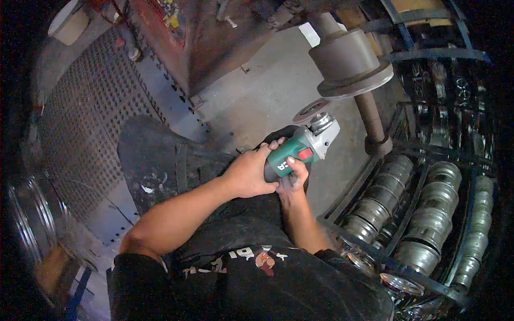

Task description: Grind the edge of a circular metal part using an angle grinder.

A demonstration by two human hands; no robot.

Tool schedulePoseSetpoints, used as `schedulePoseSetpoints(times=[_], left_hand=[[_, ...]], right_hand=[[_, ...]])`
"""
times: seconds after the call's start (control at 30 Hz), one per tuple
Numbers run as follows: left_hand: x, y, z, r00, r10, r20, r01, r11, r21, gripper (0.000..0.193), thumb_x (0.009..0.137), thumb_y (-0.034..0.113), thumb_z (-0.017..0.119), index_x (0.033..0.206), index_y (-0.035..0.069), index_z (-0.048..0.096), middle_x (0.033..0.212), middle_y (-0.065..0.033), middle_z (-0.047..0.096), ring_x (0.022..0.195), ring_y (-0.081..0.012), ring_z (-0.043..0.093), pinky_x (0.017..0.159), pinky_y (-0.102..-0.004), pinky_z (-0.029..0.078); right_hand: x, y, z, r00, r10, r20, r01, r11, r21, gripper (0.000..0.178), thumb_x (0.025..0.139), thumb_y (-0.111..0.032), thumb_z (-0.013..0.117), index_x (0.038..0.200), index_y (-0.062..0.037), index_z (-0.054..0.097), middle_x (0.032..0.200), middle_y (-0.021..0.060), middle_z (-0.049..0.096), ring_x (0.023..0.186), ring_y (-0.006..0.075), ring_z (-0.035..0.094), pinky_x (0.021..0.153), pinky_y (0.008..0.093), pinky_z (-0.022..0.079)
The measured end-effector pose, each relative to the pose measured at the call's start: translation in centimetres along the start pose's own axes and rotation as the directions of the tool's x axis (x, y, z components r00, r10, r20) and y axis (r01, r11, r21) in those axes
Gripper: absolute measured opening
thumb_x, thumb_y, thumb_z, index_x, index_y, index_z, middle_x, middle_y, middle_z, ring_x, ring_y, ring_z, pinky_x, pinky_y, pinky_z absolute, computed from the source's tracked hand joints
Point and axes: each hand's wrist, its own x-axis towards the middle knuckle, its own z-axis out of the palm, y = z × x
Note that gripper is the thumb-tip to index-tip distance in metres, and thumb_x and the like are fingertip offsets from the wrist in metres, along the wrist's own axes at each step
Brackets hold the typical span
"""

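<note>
An angle grinder [289, 155] with a green body, a red button and a silver gear head is held in front of my lap. Its round abrasive disc [312, 110] points away from me toward the upper right. My left hand [250, 172] wraps round the grinder's dark rear end. The fingers of my right hand [294, 175] close on the green body from the right and below, with the thumb near the red button. Beyond the disc, to its upper right, is a brown-grey flanged metal cylinder [345, 59] on a shaft; the disc looks apart from it.
Shiny round metal parts [428, 224] lie in rows in a blue-framed rack at the right. A rusty brown metal box-like stand [214, 48] rises at the top. A perforated dark mat [91, 117] covers floor at the left, with stacked metal rings [35, 214] near its lower edge.
</note>
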Motion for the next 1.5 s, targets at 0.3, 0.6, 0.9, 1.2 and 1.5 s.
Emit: schedulePoseSetpoints(times=[0.3,0.6,0.9,1.2,1.5], left_hand=[[0.0,1.5,-0.6,0.995,-0.074,0.07,0.079,0.995,-0.063,0.097,0.07,0.026,0.085,0.149,-0.006,0.038,0.133,-0.0288,0.061,0.115,-0.045,0.064,0.097,-0.0472,0.053],[0.5,1.9,0.0,0.997,-0.07,0.028,0.07,0.998,0.002,0.095,0.067,0.021,0.087,0.147,0.0,0.042,0.135,-0.0199,0.062,0.125,-0.0311,0.063,0.106,-0.041,0.049],[0.5,2.4,-0.2,0.996,-0.077,0.045,0.079,0.996,-0.041,0.103,0.068,0.02,0.087,0.153,-0.002,0.035,0.137,-0.0205,0.061,0.124,-0.0293,0.063,0.107,-0.0396,0.049],[0.4,2.0,-0.4,0.992,-0.102,0.07,0.104,0.994,-0.026,0.104,0.067,0.024,0.089,0.152,-0.006,0.035,0.137,-0.0269,0.059,0.127,-0.0376,0.061,0.107,-0.0417,0.049],[0.1,0.5,-0.2,1.0,0.017,-0.017,-0.016,0.999,0.033,0.103,0.067,0.031,0.088,0.15,-0.006,0.039,0.136,-0.0309,0.058,0.123,-0.0447,0.062,0.106,-0.0468,0.05]], right_hand=[[-0.5,-0.7,-0.1,0.995,0.023,-0.096,-0.028,0.998,-0.049,0.054,0.076,-0.023,0.07,0.122,0.0017,0.059,0.113,0.0175,0.068,0.107,0.0301,0.066,0.098,0.0447,0.053],[-0.3,-0.4,-0.6,0.995,0.045,-0.091,-0.041,0.998,0.043,0.053,0.078,-0.016,0.07,0.127,0.0006,0.059,0.115,0.0166,0.07,0.109,0.0295,0.068,0.1,0.0452,0.053],[0.0,0.1,-0.8,0.996,0.062,-0.06,-0.06,0.998,0.036,0.051,0.078,-0.014,0.07,0.126,0.0012,0.06,0.115,0.0158,0.069,0.11,0.0297,0.067,0.102,0.0455,0.052],[-0.6,-0.7,-0.5,0.989,0.094,-0.112,-0.103,0.991,-0.08,0.055,0.077,-0.018,0.071,0.128,0.0007,0.059,0.115,0.0159,0.069,0.111,0.0302,0.067,0.101,0.0452,0.053],[-0.1,0.1,-1.4,0.997,0.072,-0.024,-0.073,0.997,-0.006,0.053,0.078,-0.023,0.069,0.125,0.0,0.058,0.117,0.0161,0.067,0.115,0.0336,0.064,0.104,0.047,0.049]])
